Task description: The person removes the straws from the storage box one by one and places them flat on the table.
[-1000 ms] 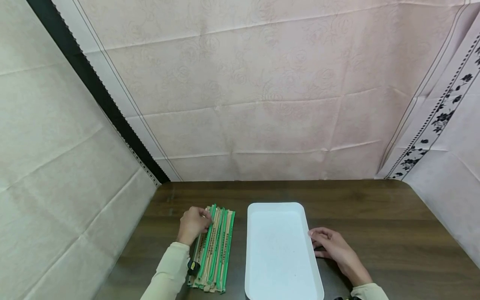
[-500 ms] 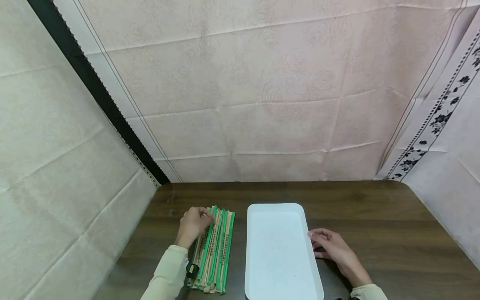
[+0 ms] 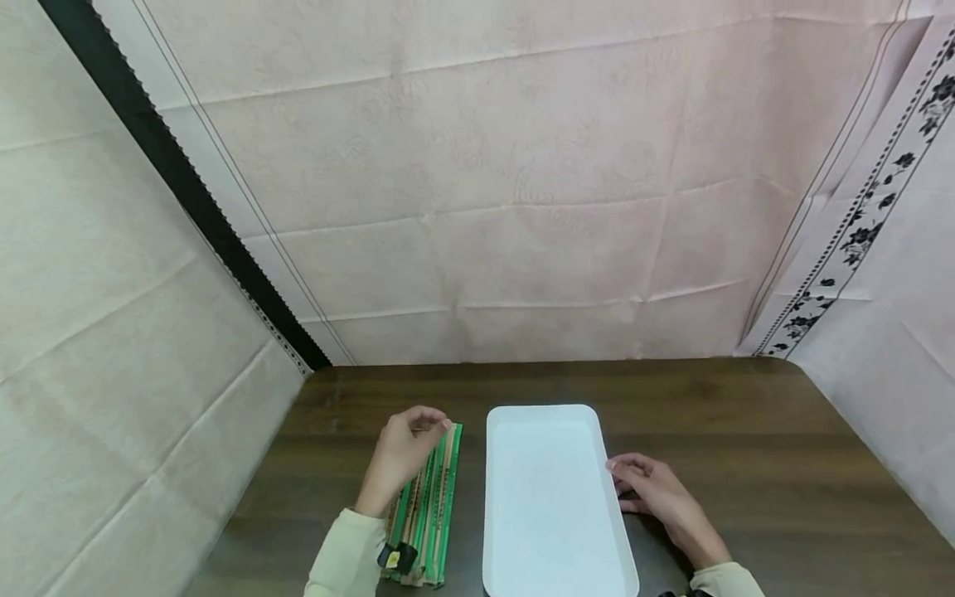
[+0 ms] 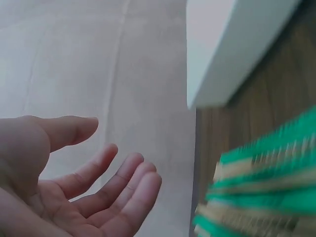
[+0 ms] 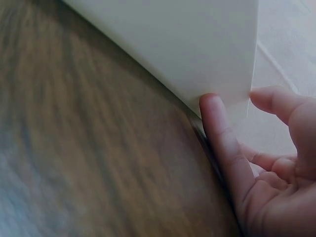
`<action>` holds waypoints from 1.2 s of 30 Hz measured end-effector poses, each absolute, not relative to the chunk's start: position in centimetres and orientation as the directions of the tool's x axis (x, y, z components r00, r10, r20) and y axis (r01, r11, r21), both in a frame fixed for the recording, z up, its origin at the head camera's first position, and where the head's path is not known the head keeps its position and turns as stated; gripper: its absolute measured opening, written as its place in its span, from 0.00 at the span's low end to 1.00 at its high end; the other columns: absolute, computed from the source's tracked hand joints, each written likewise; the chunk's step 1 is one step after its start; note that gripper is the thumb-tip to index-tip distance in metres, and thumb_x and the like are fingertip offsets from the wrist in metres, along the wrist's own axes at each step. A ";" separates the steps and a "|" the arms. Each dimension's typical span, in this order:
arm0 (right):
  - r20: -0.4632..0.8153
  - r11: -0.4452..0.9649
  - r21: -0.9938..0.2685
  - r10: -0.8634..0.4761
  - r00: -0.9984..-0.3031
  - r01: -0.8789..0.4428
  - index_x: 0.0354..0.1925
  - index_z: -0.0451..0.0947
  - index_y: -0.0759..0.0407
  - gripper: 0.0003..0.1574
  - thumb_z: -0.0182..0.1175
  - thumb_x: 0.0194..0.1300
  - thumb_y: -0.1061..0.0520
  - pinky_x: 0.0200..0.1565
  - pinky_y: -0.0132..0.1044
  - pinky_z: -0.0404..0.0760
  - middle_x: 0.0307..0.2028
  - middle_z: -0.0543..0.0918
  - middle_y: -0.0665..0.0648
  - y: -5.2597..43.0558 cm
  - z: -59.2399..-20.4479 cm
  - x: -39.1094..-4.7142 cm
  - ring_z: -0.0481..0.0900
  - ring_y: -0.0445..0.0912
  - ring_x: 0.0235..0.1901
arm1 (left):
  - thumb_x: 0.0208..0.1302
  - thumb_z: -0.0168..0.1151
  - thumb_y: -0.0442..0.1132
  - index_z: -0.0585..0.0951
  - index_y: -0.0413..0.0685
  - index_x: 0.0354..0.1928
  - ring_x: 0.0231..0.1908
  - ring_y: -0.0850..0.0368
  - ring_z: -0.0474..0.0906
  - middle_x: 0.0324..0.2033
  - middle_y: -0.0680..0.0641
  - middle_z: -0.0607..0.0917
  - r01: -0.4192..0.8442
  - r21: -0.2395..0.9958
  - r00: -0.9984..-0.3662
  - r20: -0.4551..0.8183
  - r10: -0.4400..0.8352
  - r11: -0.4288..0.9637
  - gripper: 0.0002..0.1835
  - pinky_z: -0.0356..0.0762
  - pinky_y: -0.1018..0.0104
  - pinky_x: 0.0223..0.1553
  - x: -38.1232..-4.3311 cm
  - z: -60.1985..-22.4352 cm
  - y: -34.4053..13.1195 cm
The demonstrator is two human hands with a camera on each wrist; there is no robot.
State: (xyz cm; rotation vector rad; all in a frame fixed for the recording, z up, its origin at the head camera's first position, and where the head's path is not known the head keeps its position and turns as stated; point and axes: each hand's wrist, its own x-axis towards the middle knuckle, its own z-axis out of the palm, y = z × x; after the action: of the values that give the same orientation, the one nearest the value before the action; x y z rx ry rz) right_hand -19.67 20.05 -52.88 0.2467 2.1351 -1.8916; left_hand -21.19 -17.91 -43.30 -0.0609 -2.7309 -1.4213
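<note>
A row of long thin strips, green and beige with printed marks (image 3: 440, 514), lies on the table left of centre. My left hand (image 3: 406, 452) hovers over their far ends. In the left wrist view its thumb and fingers (image 4: 129, 202) are apart and loosely bent, holding nothing, and the strips (image 4: 266, 187) lie to their right. A white rectangular tray (image 3: 555, 497) with rounded corners stands at the middle; I cannot tell which way up. My right hand (image 3: 660, 493) touches its right side; in the right wrist view one straight finger (image 5: 217, 116) rests on the wall and another digit meets the edge.
The brown wooden table (image 3: 746, 431) extends beyond the tray and strips. Pale patterned cloth (image 3: 522, 182) hangs behind the far edge and along both sides. Dark devices are strapped at the wrists, the left one (image 3: 398, 557) over the strips' near part.
My left hand has moved right over the strips, from their left edge to their far ends. The right hand stays at the tray's side. The head view has turned slightly.
</note>
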 end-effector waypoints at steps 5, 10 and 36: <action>-0.324 0.149 -0.937 -0.041 -0.945 0.315 0.62 0.77 0.71 0.27 0.60 0.79 0.50 0.43 0.42 0.89 0.42 0.87 0.59 19.9 -52.6 -19.6 0.84 0.49 0.42 | 0.76 0.65 0.43 0.83 0.42 0.58 0.56 0.47 0.83 0.52 0.44 0.86 0.061 0.891 -0.998 0.045 0.046 0.450 0.16 0.81 0.46 0.58 -19.8 -44.0 -16.4; -0.315 0.145 -0.941 -0.040 -0.948 0.306 0.62 0.76 0.72 0.28 0.61 0.79 0.49 0.42 0.42 0.89 0.42 0.87 0.60 19.9 -52.6 -19.5 0.84 0.49 0.42 | 0.74 0.66 0.41 0.78 0.37 0.64 0.63 0.38 0.78 0.60 0.35 0.82 0.039 0.946 -0.999 0.028 0.038 0.322 0.22 0.77 0.41 0.64 -18.6 -45.2 -14.7; -0.292 0.145 -0.947 -0.025 -0.956 0.285 0.63 0.78 0.68 0.30 0.63 0.78 0.46 0.42 0.42 0.89 0.41 0.85 0.59 19.8 -53.2 -19.4 0.84 0.49 0.41 | 0.76 0.54 0.27 0.76 0.30 0.67 0.63 0.38 0.78 0.62 0.32 0.80 -0.053 0.995 -0.995 -0.046 -0.088 0.081 0.21 0.81 0.52 0.61 -16.4 -51.1 -10.4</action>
State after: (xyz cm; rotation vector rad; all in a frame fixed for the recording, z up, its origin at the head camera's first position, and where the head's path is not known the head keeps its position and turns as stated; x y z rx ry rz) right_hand -19.41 19.83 -53.18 0.2546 2.1836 -1.8935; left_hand -16.43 -10.36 -51.13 0.1497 -2.2903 -2.1066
